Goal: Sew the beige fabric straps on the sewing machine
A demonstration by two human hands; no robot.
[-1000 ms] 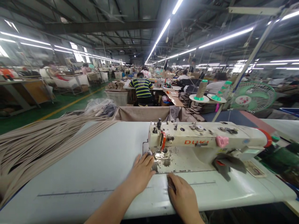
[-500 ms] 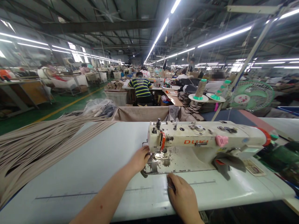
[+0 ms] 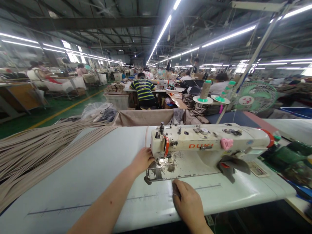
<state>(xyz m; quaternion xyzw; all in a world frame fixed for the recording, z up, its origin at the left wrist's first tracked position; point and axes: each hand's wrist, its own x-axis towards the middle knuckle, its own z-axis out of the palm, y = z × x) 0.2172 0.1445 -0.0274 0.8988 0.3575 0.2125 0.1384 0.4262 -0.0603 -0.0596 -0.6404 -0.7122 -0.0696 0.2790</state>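
Observation:
A white sewing machine (image 3: 209,139) with orange lettering stands on the pale table. My left hand (image 3: 142,161) reaches to the left side of its needle area, fingers bent and close together beside the presser foot (image 3: 163,161). What those fingertips hold is hidden. Just behind them, a thin pale strip (image 3: 147,136) curves upward at the left of the machine head. In front of the machine bed, my right hand (image 3: 188,203) is closed near the table's front edge. Something small and dark shows between its thumb and fingers, too unclear to name.
Long beige fabric strips (image 3: 48,152) are heaped along the table's left side. A fabric-lined bin (image 3: 141,117) stands behind the table. Thread cones (image 3: 204,91) and a green fan (image 3: 255,97) are at the right rear. A person in a striped shirt (image 3: 143,91) sits beyond.
The whole view has shifted slightly, so the machine appears further left. A pale strip now shows behind the machine head. Both hands keep nearly the same places by the machine.

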